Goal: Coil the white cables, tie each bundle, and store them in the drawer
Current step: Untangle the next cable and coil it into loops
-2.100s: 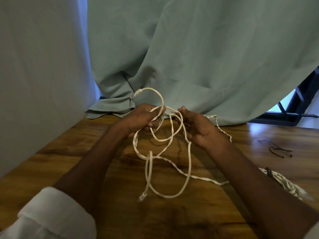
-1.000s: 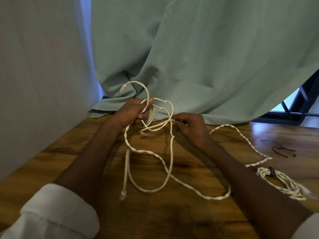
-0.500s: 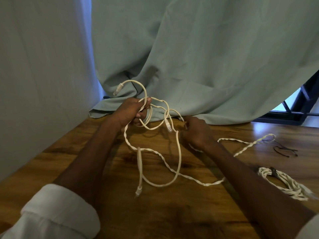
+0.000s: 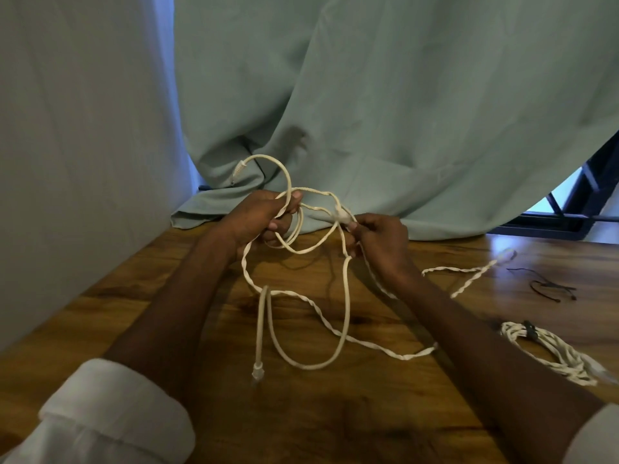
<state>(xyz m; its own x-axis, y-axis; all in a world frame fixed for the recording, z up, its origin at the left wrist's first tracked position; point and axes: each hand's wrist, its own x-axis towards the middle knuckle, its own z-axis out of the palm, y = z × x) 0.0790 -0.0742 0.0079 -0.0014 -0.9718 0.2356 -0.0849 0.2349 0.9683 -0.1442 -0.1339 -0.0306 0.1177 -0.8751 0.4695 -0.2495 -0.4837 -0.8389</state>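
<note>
Head | left hand (image 4: 259, 217) fingers grip white cable (image 4: 345, 316) | right hand (image 4: 383, 244) fingers pinch it

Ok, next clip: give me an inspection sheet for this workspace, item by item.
Surface: wooden table, glossy.
Job's things: loose white cable half coiled, one plug on the table; tied bundle at right; drawer not seen.
Clutter: spare black ties far right.
Hands: left hand grips several loops; right hand pinches the cable near a connector.
Cables: twisted length trails right.
Surroundings: teal curtain, window frame.
</note>
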